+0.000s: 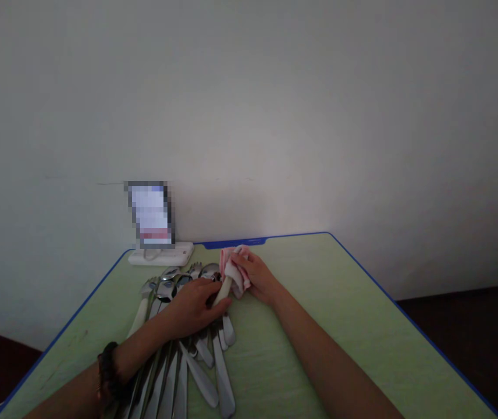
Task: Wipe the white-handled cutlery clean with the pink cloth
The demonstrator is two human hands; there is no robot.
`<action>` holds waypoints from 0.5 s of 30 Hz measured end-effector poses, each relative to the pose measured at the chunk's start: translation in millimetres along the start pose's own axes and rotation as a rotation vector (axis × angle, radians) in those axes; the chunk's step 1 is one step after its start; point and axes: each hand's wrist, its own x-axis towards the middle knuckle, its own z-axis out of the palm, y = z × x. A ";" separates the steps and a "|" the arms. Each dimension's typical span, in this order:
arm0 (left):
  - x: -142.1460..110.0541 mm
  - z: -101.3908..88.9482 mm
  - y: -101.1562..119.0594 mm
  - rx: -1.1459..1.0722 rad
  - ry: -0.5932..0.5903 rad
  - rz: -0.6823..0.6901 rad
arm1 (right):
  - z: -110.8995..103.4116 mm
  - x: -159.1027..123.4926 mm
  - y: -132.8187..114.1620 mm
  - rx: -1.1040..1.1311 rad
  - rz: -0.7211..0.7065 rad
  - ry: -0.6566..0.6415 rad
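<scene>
My left hand (194, 308) is closed around the white handle of a utensil (223, 294), holding it just above a pile of cutlery. My right hand (255, 276) grips a pink and white cloth (234, 269) that is wrapped over the upper end of that same utensil. Below and beside both hands lies the pile of several spoons and forks with white handles (196, 366), fanned out on the green table (340, 326). A dark bracelet (107, 372) sits on my left wrist.
A white flat device (162, 254) lies at the table's far left edge, with a blurred upright screen (150, 214) on it against the pale wall. The table has a blue rim (362, 265). Dark floor shows to the right.
</scene>
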 end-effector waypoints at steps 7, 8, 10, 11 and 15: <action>0.0 -0.6 0.9 -0.005 -0.007 -0.003 | -3.3 3.2 4.0 -0.002 -0.002 0.004; 0.1 -0.8 1.2 -0.007 -0.009 -0.005 | -3.4 3.4 4.2 0.000 0.000 0.004; 0.2 -1.0 1.2 -0.009 -0.006 -0.002 | -3.0 3.2 4.1 -0.001 0.004 0.000; 0.3 -1.0 1.0 -0.008 -0.004 -0.001 | -2.7 2.8 3.8 -0.001 0.005 -0.003; 0.2 -0.7 0.3 -0.009 0.000 -0.001 | -1.5 1.1 1.9 -0.009 0.001 0.000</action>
